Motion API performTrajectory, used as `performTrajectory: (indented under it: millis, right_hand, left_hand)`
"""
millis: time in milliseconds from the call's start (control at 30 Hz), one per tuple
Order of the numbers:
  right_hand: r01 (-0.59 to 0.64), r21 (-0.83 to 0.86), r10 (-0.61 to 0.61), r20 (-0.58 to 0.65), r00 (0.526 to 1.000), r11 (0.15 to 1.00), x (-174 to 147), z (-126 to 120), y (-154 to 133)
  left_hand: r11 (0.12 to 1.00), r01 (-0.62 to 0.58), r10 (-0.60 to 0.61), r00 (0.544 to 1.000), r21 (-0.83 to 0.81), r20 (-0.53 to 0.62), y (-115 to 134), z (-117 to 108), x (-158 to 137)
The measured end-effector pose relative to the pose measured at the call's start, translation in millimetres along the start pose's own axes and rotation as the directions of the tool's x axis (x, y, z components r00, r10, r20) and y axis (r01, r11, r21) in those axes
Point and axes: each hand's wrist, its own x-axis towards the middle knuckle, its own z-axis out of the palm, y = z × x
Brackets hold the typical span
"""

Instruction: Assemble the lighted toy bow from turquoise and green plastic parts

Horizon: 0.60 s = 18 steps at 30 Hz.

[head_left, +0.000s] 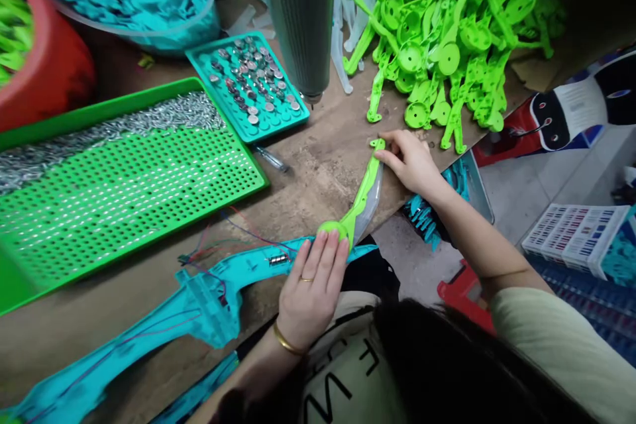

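Observation:
A lime-green plastic blade-shaped part [365, 193] with a clear, greyish edge piece [370, 205] slants across the table's front edge. My right hand [411, 162] pinches its upper tip between thumb and fingers. Stretched out flat, my left hand [313, 281] presses on the round green end, partly covering it. Beneath that end lies a long turquoise sword-shaped shell [209, 298], with thin wires and a small metal spring in it. The join between the green part and the shell is hidden by my left fingers.
A green perforated tray [149, 179] of screws and a teal tray [248, 86] of metal discs lie left. A hanging electric screwdriver [301, 20] points down at the middle. Green parts [442, 46] are heaped at the back right. Tubs of parts, one red [54, 73], stand back left.

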Motion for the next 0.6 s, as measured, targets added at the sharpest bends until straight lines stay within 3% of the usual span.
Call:
performTrajectory:
  millis: [100,167,267,333,400,433,500,600]
  right_hand:
    - [0.026,0.112,-0.031,0.045,0.999,0.993,3.3,-6.4,0.3]
    - [0.001,0.312,-0.032,0.095,0.995,0.950,6.3,-11.1,1.2]
    - [-0.100,0.703,-0.034,0.174,0.984,0.704,5.9,-17.2,-0.5]
    - [-0.115,0.842,-0.036,0.157,0.987,0.526,1.5,-20.2,-5.1]
    - [-0.073,0.888,-0.022,0.093,0.995,0.454,-4.9,-22.3,-11.9]
    - [-0.050,0.896,-0.006,0.058,0.998,0.441,-8.3,-22.9,-15.5]
    - [-0.015,0.911,0.040,-0.002,0.999,0.412,-14.5,-23.1,-21.8]
    - [-0.025,0.937,0.049,0.008,0.999,0.349,-21.6,-22.1,-26.7]
  left_hand:
    - [0.998,-0.028,0.028,1.000,0.049,0.007,1.0,-2.3,0.3]
    - [0.997,-0.042,0.042,0.999,0.062,-0.001,0.0,-8.6,8.5]
    - [0.997,-0.052,0.050,0.998,-0.056,-0.043,-3.2,-19.8,37.7]
    - [0.978,0.061,-0.057,0.998,-0.201,0.028,-7.0,-24.0,66.5]
    - [0.902,0.315,-0.264,0.944,-0.297,0.199,-12.3,-24.4,96.2]
    - [0.837,0.400,-0.299,0.906,-0.375,0.299,-15.1,-23.7,109.3]
    - [0.679,0.534,-0.270,0.820,-0.503,0.505,-19.9,-21.7,128.8]
    - [0.474,0.657,-0.253,0.739,-0.586,0.624,-22.3,-17.9,139.3]
